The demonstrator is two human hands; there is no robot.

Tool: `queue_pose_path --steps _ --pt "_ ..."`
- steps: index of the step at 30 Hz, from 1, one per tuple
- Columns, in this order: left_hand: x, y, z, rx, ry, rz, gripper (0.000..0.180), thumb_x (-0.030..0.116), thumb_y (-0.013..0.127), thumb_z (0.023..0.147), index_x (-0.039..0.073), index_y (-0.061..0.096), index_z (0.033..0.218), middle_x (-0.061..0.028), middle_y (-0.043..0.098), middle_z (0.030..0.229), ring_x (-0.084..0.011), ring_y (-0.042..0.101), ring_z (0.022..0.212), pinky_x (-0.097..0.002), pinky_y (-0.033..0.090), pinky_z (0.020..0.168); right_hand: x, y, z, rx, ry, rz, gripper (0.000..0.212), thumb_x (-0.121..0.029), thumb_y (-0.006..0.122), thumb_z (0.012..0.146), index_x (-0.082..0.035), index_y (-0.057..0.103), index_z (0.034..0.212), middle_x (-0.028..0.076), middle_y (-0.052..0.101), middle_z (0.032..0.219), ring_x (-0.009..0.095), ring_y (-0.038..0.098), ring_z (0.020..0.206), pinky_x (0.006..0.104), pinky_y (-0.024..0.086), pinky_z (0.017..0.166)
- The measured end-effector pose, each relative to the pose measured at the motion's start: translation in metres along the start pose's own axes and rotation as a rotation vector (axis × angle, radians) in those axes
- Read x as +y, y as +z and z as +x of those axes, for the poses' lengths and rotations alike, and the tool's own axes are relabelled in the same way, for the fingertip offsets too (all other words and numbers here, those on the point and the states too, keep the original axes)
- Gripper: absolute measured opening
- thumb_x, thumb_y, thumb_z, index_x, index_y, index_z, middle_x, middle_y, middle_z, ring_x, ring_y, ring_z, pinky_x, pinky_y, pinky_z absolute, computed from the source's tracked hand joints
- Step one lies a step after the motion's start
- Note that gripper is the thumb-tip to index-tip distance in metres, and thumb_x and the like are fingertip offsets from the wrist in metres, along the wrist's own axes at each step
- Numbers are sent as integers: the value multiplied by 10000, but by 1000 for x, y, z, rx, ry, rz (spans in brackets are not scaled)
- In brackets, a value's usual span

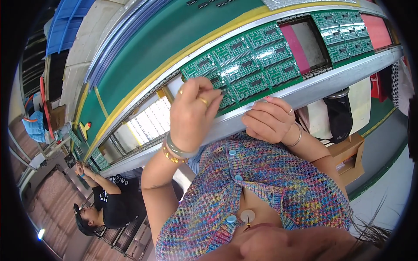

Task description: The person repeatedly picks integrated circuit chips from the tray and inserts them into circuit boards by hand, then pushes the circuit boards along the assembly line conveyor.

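Observation:
A green circuit board panel (261,65), made of several joined boards with black chips, lies in the conveyor track in front of me. Over its left end is my left hand (189,115), thumb and fingers pinched together close to the board surface. Whatever sits between those fingertips is too small or hidden to name. My right hand (270,119) rests by the near metal rail (313,87), below the panel's near edge. Its fingers are curled in toward the palm, so any contents are hidden.
A second green panel (344,39) sits farther right in the track. Beyond the far rail are a green mat (174,35), black chips (209,4) and long bluish tubes (126,32). A co-worker (117,200) works at the left. A cardboard box (348,158) stands at the right.

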State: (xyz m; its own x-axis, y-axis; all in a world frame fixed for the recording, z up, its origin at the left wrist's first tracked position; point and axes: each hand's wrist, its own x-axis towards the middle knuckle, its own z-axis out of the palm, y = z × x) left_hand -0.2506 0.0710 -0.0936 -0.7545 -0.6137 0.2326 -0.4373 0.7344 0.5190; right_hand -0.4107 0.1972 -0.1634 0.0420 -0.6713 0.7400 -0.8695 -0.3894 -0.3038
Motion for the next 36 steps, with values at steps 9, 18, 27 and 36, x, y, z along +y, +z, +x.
queue_pose_path --steps 9,18,27,36 --pt "4 18 -18 43 -65 44 160 -6 764 648 18 673 778 -54 579 877 -221 576 748 -325 487 624 1 -2 2 -5 4 -1 113 -208 598 815 -175 681 885 -35 653 873 135 633 916 334 466 937" --pt "4 19 -20 41 -40 70 149 -12 756 658 19 668 773 -49 571 865 -216 572 759 -320 488 629 0 -1 0 0 1 9 114 -214 602 818 -174 683 888 -33 654 879 136 632 917 339 467 941" --pt "8 24 -20 59 -94 130 154 15 737 705 23 658 837 -43 568 904 -218 587 780 -327 499 635 1 -2 1 6 -6 3 118 -209 586 825 -165 679 881 -29 664 857 142 638 883 343 470 923" --pt "9 21 -24 95 -119 83 162 0 751 695 25 679 838 -51 564 888 -220 587 759 -331 489 624 1 -1 1 2 -12 6 118 -214 601 818 -166 678 894 -26 656 883 144 630 921 343 470 939"
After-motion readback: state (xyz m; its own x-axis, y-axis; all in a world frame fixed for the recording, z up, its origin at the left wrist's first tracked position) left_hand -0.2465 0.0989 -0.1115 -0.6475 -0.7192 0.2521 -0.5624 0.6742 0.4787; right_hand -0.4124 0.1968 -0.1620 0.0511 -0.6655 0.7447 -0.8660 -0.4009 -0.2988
